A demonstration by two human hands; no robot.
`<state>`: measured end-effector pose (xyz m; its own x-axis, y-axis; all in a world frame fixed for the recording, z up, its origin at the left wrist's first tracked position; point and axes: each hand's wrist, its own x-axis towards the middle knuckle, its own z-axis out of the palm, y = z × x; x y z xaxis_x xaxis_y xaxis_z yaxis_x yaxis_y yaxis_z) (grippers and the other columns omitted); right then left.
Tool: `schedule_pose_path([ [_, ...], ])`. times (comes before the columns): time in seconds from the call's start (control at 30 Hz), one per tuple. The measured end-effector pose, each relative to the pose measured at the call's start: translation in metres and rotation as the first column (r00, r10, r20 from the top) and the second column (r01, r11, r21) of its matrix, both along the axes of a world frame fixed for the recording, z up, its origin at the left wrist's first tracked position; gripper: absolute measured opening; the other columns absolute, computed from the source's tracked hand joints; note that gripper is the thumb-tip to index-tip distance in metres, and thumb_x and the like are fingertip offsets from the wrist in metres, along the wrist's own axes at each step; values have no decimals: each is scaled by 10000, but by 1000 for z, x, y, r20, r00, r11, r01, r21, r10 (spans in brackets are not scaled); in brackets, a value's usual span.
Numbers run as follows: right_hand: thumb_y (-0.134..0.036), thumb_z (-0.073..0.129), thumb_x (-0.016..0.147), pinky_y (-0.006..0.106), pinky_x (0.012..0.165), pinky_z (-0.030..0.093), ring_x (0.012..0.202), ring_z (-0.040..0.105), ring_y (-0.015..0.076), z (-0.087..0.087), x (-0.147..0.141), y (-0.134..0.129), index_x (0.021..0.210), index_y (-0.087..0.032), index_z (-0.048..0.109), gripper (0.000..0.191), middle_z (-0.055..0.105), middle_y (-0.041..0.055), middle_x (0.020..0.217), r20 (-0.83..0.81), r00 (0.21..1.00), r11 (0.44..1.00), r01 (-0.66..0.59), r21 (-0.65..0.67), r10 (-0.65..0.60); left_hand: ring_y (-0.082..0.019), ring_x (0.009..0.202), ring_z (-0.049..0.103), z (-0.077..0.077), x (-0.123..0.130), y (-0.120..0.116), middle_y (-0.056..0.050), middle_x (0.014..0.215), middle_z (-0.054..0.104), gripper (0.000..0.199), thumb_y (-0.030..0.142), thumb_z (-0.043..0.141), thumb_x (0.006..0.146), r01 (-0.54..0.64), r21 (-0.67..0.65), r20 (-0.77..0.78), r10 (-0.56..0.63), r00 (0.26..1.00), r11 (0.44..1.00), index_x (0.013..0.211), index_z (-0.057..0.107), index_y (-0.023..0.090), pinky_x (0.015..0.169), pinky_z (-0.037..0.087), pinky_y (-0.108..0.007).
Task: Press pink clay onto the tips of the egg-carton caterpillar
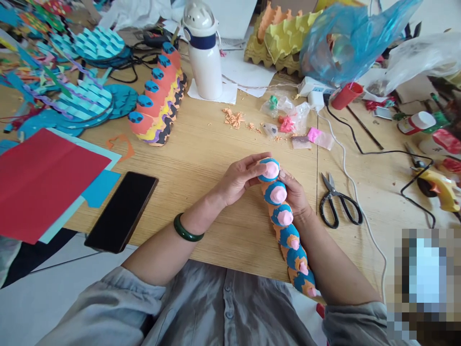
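Observation:
A long bumpy egg-carton strip (285, 240), orange with blue patches and pink clay-like knobs, slants from the middle of the table down towards my right forearm. My left hand (240, 177) closes on its far end, the thumb pressing the pink knob there and the fingers behind. From the right side, my right hand (294, 193) grips the same end; part of its fingers is hidden by the strip. The nearer knobs are smaller and rougher than the far ones. Black-handled scissors (337, 202) lie right of my right hand.
A phone (122, 211) and red paper (46, 178) lie at left. Further back are another coloured bumpy strip (160, 103), a white bottle (205, 62), orange scraps (233, 118) and small clay bags (286, 115). A white cable (351, 178) runs down the right side.

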<state>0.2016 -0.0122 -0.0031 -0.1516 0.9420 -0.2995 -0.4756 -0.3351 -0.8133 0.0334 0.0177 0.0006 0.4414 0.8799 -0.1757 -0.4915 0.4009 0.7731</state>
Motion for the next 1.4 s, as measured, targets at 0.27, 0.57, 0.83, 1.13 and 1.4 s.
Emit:
schedule_pose_path([
  [0.27, -509, 927, 642, 279, 544, 405, 557, 430, 122, -1, 1, -2, 770, -252, 681, 378, 551, -46, 642, 16, 999, 999, -43, 17, 42, -138, 830, 696, 0, -1, 1, -20, 972, 790, 618, 579, 932, 703, 70, -37, 58, -67, 996, 997, 1193, 797, 227, 783, 544, -265],
  [0.57, -504, 971, 597, 261, 538, 373, 560, 443, 106, 3, -4, -1, 714, -234, 710, 393, 594, -45, 638, 99, 994, 999, -43, 13, 42, -171, 854, 686, 5, -8, 5, -15, 949, 773, 575, 518, 895, 739, 20, 16, -162, -17, 987, 1000, 1236, 787, 251, 734, 542, -277],
  [0.83, -493, 957, 652, 252, 549, 363, 584, 473, 102, -1, -7, -2, 745, -222, 746, 356, 633, -38, 668, 155, 985, 997, -78, 15, 75, -155, 797, 628, -1, -6, 5, -2, 840, 722, 590, 402, 816, 779, -72, 58, -326, 87, 941, 996, 1317, 730, 177, 753, 501, -289],
  [1.13, -494, 927, 692, 266, 577, 392, 617, 495, 109, 1, -10, -2, 759, -219, 744, 337, 664, -28, 714, 191, 982, 1000, -7, 10, 5, -127, 779, 601, 0, -1, 2, 37, 798, 656, 833, 383, 860, 764, -82, 208, -342, 151, 928, 975, 1496, 547, 139, 805, 505, -282],
  [1.4, -476, 885, 744, 279, 609, 444, 645, 518, 125, -2, -8, -1, 747, -244, 724, 282, 650, -33, 721, 143, 986, 997, 79, 21, -81, -207, 1114, 699, -11, 3, 0, -111, 1278, 702, 881, 580, 881, 759, -106, 411, -341, 260, 903, 906, 1489, 561, 206, 935, 554, -295],
])
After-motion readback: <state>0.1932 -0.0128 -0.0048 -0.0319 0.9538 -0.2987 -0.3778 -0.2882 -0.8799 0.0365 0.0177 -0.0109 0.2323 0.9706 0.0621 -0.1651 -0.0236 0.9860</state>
